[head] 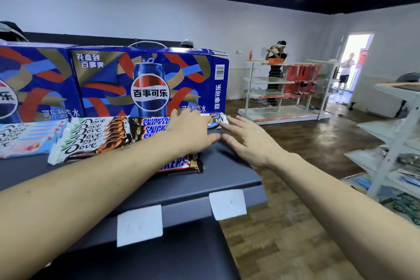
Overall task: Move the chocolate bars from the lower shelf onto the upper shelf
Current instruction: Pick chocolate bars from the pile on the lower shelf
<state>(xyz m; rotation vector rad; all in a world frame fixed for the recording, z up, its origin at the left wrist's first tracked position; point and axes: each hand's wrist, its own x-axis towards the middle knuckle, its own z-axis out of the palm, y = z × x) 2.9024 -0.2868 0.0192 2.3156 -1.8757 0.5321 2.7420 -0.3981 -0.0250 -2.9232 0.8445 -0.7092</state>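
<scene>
On the dark upper shelf (pixel 227 173) lie rows of chocolate bars: pale blue Dove bars (pixel 22 136) at the left, white-and-brown Dove bars (pixel 91 136) beside them, then a stack of Snickers bars (pixel 154 125). One Snickers bar (pixel 181 163) lies nearer the front edge, partly under my left forearm. My left hand (pixel 191 129) rests flat over the Snickers stack, fingers spread, touching a blue-and-white bar (pixel 217 119) at the row's right end. My right hand (pixel 247 141) hovers open just right of it, at the shelf's corner, holding nothing. The lower shelf is hidden below.
Two large blue Pepsi cartons (pixel 150 84) stand right behind the bars. Two white price tags (pixel 227 203) hang on the shelf's front edge. A white rack (pixel 400 125) stands at the right, another rack (pixel 284 88) and two people are across the wooden floor.
</scene>
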